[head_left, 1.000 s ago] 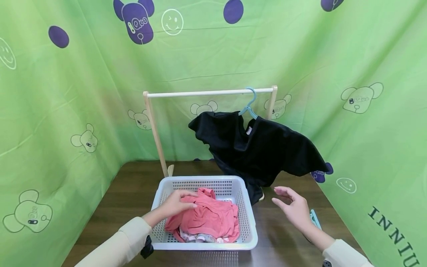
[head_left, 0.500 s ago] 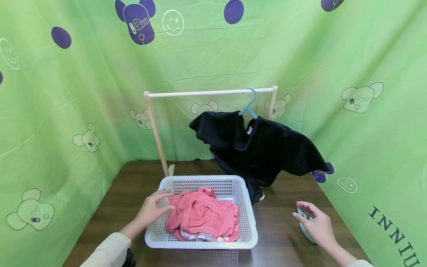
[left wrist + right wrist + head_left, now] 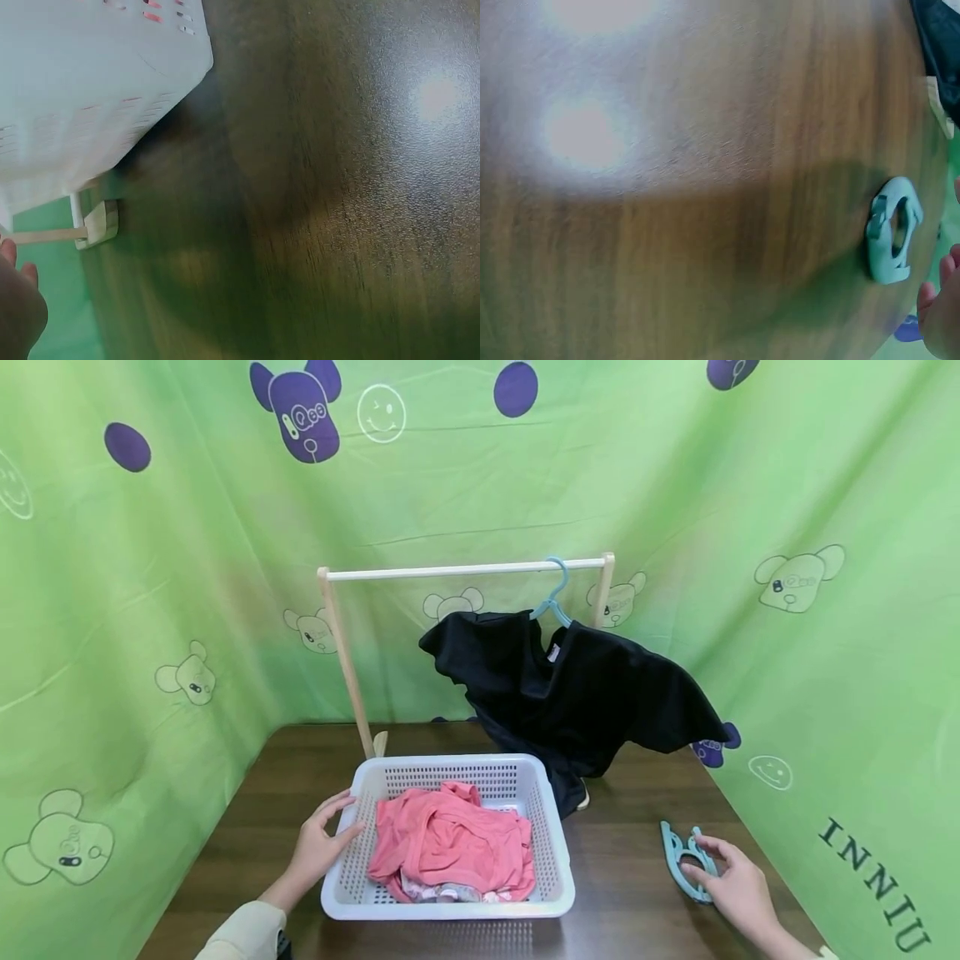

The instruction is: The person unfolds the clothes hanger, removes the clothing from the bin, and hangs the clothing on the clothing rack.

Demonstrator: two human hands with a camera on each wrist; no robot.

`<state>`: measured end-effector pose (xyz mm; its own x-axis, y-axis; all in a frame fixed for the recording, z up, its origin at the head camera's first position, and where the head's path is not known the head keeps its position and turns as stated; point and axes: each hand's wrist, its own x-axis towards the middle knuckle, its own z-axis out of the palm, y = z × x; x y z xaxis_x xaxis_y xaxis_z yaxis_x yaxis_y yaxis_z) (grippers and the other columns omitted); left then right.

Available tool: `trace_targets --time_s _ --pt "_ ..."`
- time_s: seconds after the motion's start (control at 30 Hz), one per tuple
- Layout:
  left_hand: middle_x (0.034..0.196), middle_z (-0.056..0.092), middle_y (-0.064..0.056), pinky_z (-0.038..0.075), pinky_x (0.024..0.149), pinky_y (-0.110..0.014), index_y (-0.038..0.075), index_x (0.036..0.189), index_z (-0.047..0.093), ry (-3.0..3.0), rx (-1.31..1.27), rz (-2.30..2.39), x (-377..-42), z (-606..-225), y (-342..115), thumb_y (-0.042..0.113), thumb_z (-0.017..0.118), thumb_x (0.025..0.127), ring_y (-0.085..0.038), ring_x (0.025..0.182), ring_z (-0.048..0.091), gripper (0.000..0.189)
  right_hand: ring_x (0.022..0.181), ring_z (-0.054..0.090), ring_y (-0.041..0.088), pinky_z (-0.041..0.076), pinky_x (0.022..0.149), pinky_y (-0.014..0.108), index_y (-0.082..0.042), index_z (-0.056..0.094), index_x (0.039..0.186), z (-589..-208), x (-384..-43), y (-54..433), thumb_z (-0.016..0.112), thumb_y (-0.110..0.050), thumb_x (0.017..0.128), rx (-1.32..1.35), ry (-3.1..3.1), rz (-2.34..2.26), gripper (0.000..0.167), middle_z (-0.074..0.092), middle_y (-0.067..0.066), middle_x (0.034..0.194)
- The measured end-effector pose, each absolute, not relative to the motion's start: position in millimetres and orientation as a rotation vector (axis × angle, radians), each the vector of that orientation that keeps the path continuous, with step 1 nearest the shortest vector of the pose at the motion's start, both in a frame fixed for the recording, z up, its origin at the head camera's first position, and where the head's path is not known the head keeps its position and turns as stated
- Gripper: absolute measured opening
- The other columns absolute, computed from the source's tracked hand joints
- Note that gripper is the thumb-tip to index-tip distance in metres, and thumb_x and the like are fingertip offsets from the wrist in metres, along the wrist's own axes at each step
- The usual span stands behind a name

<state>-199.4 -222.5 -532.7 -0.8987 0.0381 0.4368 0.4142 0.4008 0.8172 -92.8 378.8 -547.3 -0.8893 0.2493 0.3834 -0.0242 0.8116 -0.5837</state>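
Note:
My left hand (image 3: 313,845) is at the left rim of a white plastic basket (image 3: 442,912), thumb and fingers spread and nothing held. Inside the basket lies a crumpled pink garment (image 3: 461,839), with a patterned white cloth (image 3: 450,892) showing under its front. To the right, a folded light-blue folding hanger (image 3: 887,268) lies flat on the table. My right hand (image 3: 738,885) reaches over it with thumb and fingers apart; in the head view the thumb and fingertips overlap its right side. The right wrist view shows the fingers just beyond the hanger.
Behind the basket stands a small rack with a white rail (image 3: 442,572) and wooden posts. A black short-sleeved top (image 3: 592,693) hangs there on a blue hanger (image 3: 554,602), its hem drooping behind the basket. Green printed cloth (image 3: 187,568) encloses the wooden table (image 3: 255,827).
My left hand has drawn back from over the pink garment to the basket's left rim. My right hand has moved right and down to the light-blue hanger, now more visible.

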Motion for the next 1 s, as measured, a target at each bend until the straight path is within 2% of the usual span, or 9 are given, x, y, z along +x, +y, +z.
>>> trace_targets --time_s 0.07,0.17,0.37,0.53,0.73,0.87,1.0 --pt "0.13 0.058 -0.02 0.026 0.094 -0.003 -0.003 0.115 0.067 -2.312 -0.379 -1.499 -198 -534 -223 0.002 0.079 0.078 -0.04 0.124 0.048 0.039 0.096 0.061 0.039 0.044 0.076 0.041 0.006 0.064 0.113 -551 -92 381 0.087 -0.015 0.07 -0.16 -2.571 0.81 0.053 0.064 0.029 0.107" --pt "0.13 0.057 -0.022 0.025 0.093 -0.003 -0.005 0.116 0.066 -2.334 -0.347 -1.497 -195 -530 -222 -0.001 0.078 0.078 -0.04 0.125 0.048 0.039 0.098 0.057 0.049 0.042 0.077 0.054 0.009 0.061 0.114 -556 -92 384 0.087 -0.014 0.068 -0.148 -2.591 0.8 0.058 0.061 0.034 0.107" --pt "0.133 0.053 -0.027 0.021 0.094 -0.002 -0.011 0.117 0.063 -2.377 -0.294 -1.513 -187 -519 -215 -0.005 0.075 0.08 -0.044 0.128 0.043 0.04 0.099 0.054 0.051 0.04 0.078 0.058 0.012 0.059 0.115 -564 -91 387 0.088 -0.015 0.067 -0.157 -2.614 0.773 0.062 0.056 0.038 0.109" --pt "0.133 0.055 -0.022 0.025 0.092 -0.002 -0.006 0.117 0.065 -2.385 -0.278 -1.518 -190 -523 -218 -0.002 0.077 0.08 -0.039 0.127 0.047 0.039 0.098 0.051 0.05 0.038 0.079 0.056 0.016 0.055 0.116 -567 -94 386 0.085 -0.015 0.07 -0.21 -2.604 0.785 0.064 0.055 0.039 0.106" --pt "0.131 0.057 -0.021 0.028 0.092 -0.004 -0.004 0.114 0.068 -2.324 -0.359 -1.519 -198 -533 -222 0.002 0.079 0.078 -0.04 0.123 0.05 0.038 0.09 0.057 0.05 0.04 0.073 0.052 0.02 0.052 0.114 -570 -97 386 0.081 -0.008 0.074 -0.28 -2.584 0.81 0.057 0.058 0.038 0.098" --pt "0.132 0.057 -0.021 0.029 0.091 -0.003 -0.004 0.115 0.067 -2.33 -0.354 -1.528 -199 -534 -223 0.002 0.079 0.079 -0.04 0.123 0.049 0.038 0.09 0.057 0.052 0.039 0.075 0.054 0.021 0.05 0.114 -571 -99 386 0.078 -0.001 0.075 -0.282 -2.586 0.814 0.052 0.058 0.039 0.097" --pt "0.133 0.056 -0.021 0.029 0.091 -0.003 -0.004 0.115 0.067 -2.348 -0.33 -1.54 -199 -533 -223 0.001 0.078 0.079 -0.04 0.125 0.048 0.038 0.089 0.058 0.051 0.041 0.076 0.054 0.021 0.05 0.114 -572 -103 388 0.077 0.0 0.076 -0.315 -2.595 0.827 0.051 0.059 0.038 0.098"
